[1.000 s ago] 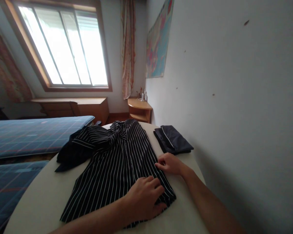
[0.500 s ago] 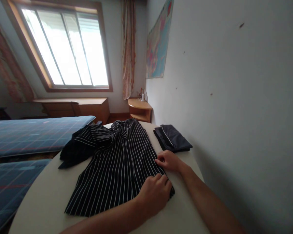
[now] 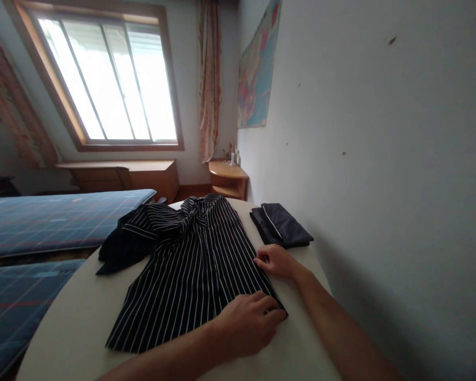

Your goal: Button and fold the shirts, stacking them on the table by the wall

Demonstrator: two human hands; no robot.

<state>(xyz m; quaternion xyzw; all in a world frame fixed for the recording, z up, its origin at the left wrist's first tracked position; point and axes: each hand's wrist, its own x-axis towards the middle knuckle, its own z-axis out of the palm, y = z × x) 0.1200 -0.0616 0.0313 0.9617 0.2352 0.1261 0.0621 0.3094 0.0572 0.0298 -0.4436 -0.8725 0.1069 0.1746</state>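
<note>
A black garment with white stripes (image 3: pixel 186 280) lies spread on the table, its wide hem toward me and its far end gathered. The frames do not show which kind of garment it is. My left hand (image 3: pixel 252 321) is at the near right corner of the hem, fingers bent and closed about the cloth. Farther up the same right edge, my right hand (image 3: pixel 276 261) has its thumb and fingers pinched together at the cloth; the fingertips are partly hidden. Beyond the right hand rests a folded dark garment (image 3: pixel 289 226) with a light trim line.
The round cream table (image 3: pixel 59 328) carries both garments. A white wall (image 3: pixel 400 185) stands close on the right. To the left are blue plaid mattresses (image 3: pixel 63 219). A corner shelf (image 3: pixel 228 169) and a wooden desk (image 3: pixel 150 172) stand at the back, below a window.
My left hand has turned slightly and its fingers have shifted right along the hem corner, which now lies a little farther right. The right hand has barely moved.
</note>
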